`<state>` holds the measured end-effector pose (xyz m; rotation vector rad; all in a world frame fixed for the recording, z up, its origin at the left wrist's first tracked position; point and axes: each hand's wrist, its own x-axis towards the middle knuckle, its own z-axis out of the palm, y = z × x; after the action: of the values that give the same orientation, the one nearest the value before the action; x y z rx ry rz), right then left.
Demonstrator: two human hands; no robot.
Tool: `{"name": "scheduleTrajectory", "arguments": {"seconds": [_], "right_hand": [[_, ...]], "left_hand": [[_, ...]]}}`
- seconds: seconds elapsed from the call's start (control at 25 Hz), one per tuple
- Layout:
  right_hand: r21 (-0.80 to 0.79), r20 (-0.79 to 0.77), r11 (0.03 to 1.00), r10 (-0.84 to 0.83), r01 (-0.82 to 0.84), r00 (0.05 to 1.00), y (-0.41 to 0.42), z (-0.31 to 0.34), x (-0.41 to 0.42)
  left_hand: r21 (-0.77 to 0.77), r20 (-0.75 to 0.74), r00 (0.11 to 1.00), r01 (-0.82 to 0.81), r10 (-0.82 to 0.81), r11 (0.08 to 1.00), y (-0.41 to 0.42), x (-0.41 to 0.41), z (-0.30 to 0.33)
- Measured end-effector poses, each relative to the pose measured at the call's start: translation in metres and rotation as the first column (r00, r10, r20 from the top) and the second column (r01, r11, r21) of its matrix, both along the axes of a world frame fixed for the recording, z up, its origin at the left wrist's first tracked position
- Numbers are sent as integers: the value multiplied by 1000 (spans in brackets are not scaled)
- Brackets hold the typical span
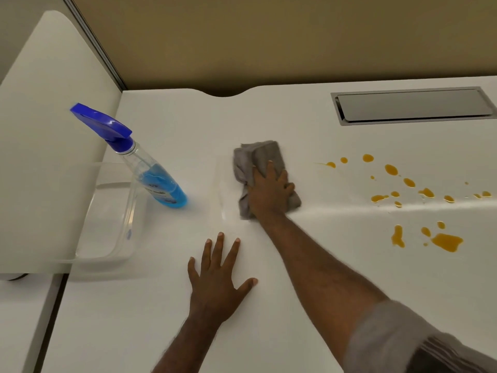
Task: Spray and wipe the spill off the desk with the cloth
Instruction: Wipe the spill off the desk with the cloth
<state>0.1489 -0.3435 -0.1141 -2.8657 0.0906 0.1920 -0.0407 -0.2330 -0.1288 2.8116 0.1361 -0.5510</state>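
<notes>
Where the white desk (309, 265) runs right, we count one spray bottle (150, 168) at left, one grey cloth (255, 162) mid-desk, one clear tray (107, 246) near left, and an orange spill (446, 242) of many scattered drops, well apart from the cloth. Right hand (269, 193) presses on the cloth, fingers curled gripping it, arm outstretched. Left hand (217, 284) lies flat, fingers spread, holding nothing.

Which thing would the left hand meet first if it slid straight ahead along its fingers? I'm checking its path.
Probably the grey cloth under the right hand; the left hand lies flat on the desk, fingers pointing roughly there.
</notes>
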Motion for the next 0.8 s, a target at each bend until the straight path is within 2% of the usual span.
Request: {"name": "scheduleTrajectory", "arguments": {"seconds": [0.12, 0.28, 0.44, 0.6, 0.64, 0.72, 0.8], "right_hand": [[-10, -10, 979, 201, -202, 979, 36, -1, -3], [1, 24, 941, 340, -340, 940, 18, -7, -45], [-24, 51, 963, 268, -267, 962, -43, -10, -66], [-65, 74, 995, -75, 80, 994, -97, -7, -53], [-62, 45, 992, -104, 107, 994, -96, -4, -51], [-87, -5, 996, 19, -20, 1000, -88, -3, -61], [-88, 9, 979, 187, -185, 982, -103, -5, -89]], "left_hand": [[6, -9, 1000, 9, -9, 1000, 1, 0, -2], [21, 6, 1000, 17, -17, 1000, 1, -1, -1], [9, 23, 999, 26, -26, 1000, 1, -3, 2], [-10, 45, 999, 18, -17, 1000, 0, -4, 4], [-8, 44, 999, 15, -14, 1000, -1, -4, 5], [-18, 41, 999, 6, -5, 1000, -1, -4, 5], [-22, 40, 999, 2, -1, 1000, -1, -3, 4]]}}
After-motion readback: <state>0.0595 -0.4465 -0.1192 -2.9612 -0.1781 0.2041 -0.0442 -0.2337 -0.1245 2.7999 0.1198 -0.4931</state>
